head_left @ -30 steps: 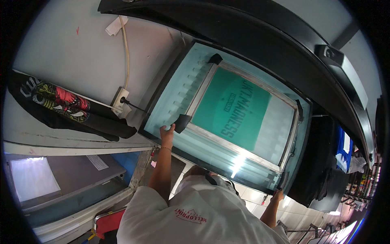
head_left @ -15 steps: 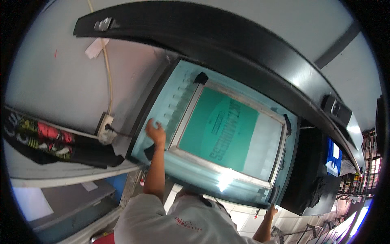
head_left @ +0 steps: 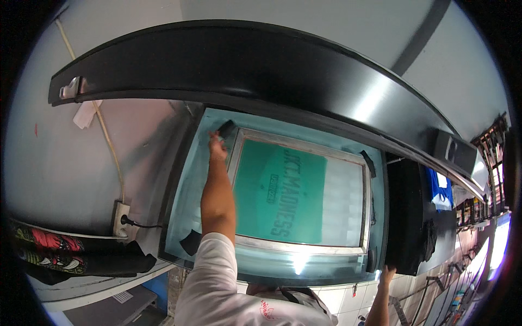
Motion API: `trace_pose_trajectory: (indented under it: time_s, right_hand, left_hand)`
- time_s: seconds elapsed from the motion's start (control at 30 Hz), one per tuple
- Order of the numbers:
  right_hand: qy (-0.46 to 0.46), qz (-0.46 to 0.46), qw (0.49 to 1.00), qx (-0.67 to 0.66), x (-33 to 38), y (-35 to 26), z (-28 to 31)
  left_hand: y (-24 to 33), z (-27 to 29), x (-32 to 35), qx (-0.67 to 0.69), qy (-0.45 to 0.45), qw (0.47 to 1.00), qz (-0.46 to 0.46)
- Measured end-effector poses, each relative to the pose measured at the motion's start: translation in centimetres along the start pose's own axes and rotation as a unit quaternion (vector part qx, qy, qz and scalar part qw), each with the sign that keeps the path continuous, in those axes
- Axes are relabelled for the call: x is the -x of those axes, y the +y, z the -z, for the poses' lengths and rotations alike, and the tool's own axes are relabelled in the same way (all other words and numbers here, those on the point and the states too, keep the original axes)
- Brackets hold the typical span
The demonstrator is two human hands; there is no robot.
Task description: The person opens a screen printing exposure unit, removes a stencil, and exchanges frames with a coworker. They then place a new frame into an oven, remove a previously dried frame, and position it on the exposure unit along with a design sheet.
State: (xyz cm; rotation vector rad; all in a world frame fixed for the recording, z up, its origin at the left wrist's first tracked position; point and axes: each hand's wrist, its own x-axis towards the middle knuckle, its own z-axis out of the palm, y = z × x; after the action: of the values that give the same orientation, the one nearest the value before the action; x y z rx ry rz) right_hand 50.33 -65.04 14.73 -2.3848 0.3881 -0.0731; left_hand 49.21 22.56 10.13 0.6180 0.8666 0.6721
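An aluminium-framed printing screen [head_left: 299,248] lies flat on a lit glass bed [head_left: 215,122]. Its mesh carries a green coating [head_left: 253,174] with darker lettering; the strip at its right is pale. My left hand [head_left: 217,146] reaches to the far left corner, with its fingers closed on a small black pad [head_left: 226,129] just outside the frame. Other black pads lie by the remaining corners: near left [head_left: 190,242], far right [head_left: 368,163] and near right [head_left: 372,258]. At the bed's near right corner is my right hand [head_left: 387,274], whose fingers are mostly hidden.
A long black lid [head_left: 244,60] with metal latches stands raised behind the bed. Left of it are a plug socket [head_left: 121,217] with a cable and a printed black cloth [head_left: 81,258]. On the right, a blue packet [head_left: 439,187] rests on a black surface.
My left hand has moved from the bed's left side to the far left pad and closed on it. My right hand stays at the near right corner. The whole view has shifted and turned.
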Motion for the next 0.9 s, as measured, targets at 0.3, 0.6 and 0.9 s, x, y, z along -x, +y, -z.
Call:
trace_pose_trajectory:
  time_s: [0.3,0.6,0.9]
  right_hand:
    - [-0.150,0.057,0.963,-0.215,-19.7,-12.5,-20.0]
    - [-0.274,-0.227,0.856,-0.374,-25.9,-23.5,-28.3]
    - [-0.110,0.147,0.966,0.181,-30.3,-22.2,-28.8]
  left_hand:
    - [1.2,8.8,8.7,-0.215,0.040,0.974,-0.062]
    - [-2.9,11.6,30.3,-0.316,0.038,0.933,-0.170]
    - [-3.5,12.0,32.5,-0.374,0.086,0.912,-0.142]
